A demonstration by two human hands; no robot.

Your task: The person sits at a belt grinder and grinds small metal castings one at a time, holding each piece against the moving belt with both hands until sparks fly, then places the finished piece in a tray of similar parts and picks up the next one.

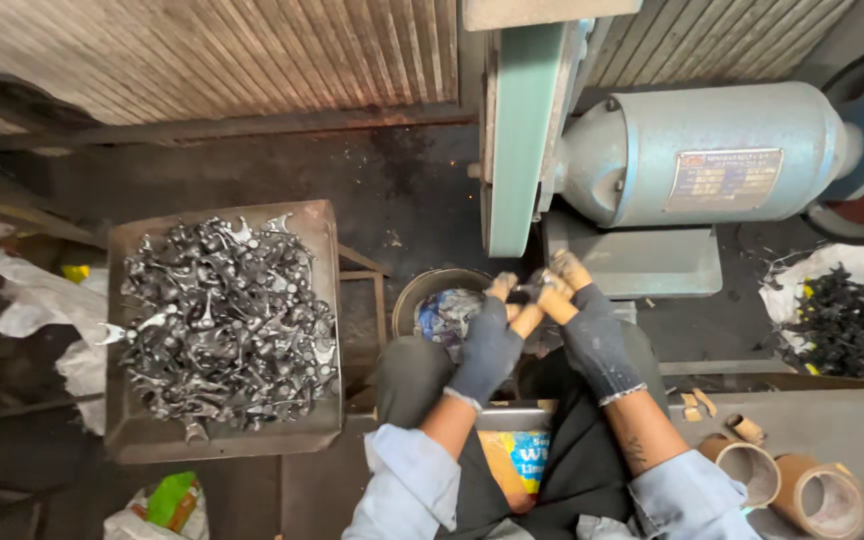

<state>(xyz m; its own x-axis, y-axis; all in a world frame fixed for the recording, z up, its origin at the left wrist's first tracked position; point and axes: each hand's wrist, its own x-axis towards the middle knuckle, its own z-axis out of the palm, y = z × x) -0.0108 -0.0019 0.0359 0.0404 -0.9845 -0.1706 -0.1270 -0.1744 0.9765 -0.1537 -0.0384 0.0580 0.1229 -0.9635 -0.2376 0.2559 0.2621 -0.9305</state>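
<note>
- Both gloved hands pinch one small metal part (530, 290) between them: the left hand (490, 345) closes on its near side, the right hand (592, 335) on its far side.
- It sits just at the lower end of the green belt grinder (522, 140); I judge that a firm grip and fingertips kept behind the contact edge matter.
- A metal bowl (422, 290) stands below the hands.
- A tray of castings (222, 320) lies well to the left.

Small dark metal piece (535, 290) sits right of frame centre, pinched between both gloved hands, mostly hidden by fingertips, its shape hard to make out; it's held up against the lower end of the green sanding belt (520, 140), which stands upright in the upper middle
</note>
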